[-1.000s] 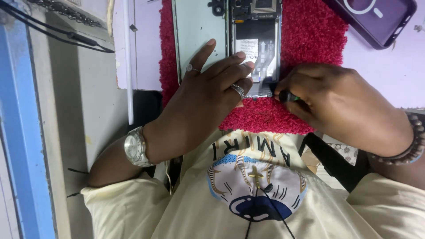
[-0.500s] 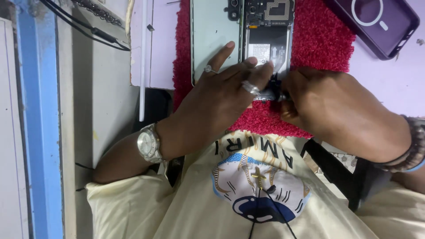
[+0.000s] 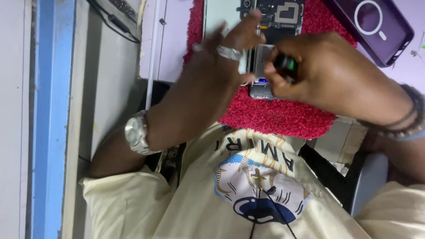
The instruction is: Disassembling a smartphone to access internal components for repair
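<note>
With the left hand (image 3: 217, 66) spread open to steady the opened phone (image 3: 261, 48) on the red mat (image 3: 274, 115), the right hand (image 3: 327, 75), closed around a small screwdriver (image 3: 285, 64), should probably keep its tip upright and press lightly.

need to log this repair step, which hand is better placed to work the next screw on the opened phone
Probably the right hand: it already grips the small dark tool over the opened phone on the red mat. The left hand holds no tool, fingers spread above the phone.
</note>
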